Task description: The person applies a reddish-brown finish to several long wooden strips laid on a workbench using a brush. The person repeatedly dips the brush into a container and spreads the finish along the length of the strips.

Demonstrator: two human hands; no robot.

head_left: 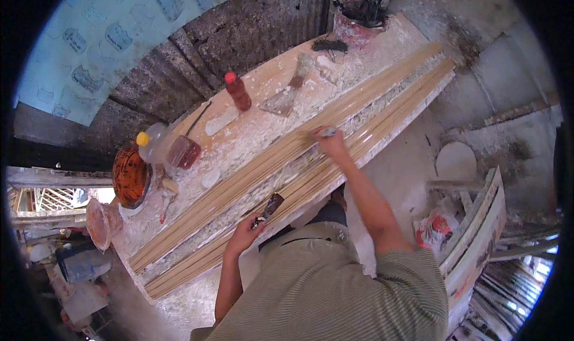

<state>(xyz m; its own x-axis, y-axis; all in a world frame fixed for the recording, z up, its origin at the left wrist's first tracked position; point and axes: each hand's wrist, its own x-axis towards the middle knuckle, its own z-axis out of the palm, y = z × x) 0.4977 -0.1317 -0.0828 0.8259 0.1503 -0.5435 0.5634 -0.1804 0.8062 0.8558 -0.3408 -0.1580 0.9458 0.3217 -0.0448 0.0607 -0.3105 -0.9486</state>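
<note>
Long ribbed wooden mouldings (pixel 287 179) are laid along a dusty, plaster-spattered bench (pixel 251 132), their long axis running from lower left to upper right. A small tool (pixel 328 132) is pinched in the right hand (pixel 330 144) against them; a dark flat scraper (pixel 269 209) is gripped in the closed left hand (pixel 245 233).

Red-white crumpled packet (pixel 434 229) on floor right, blue printed sheet (pixel 113 36) upper left

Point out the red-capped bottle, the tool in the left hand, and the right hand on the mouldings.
red-capped bottle (pixel 238 92): head view, on its body.
dark tool (pixel 272 204): head view, blade above the left hand (pixel 246 232).
right hand (pixel 330 142): head view, back of hand.
</note>
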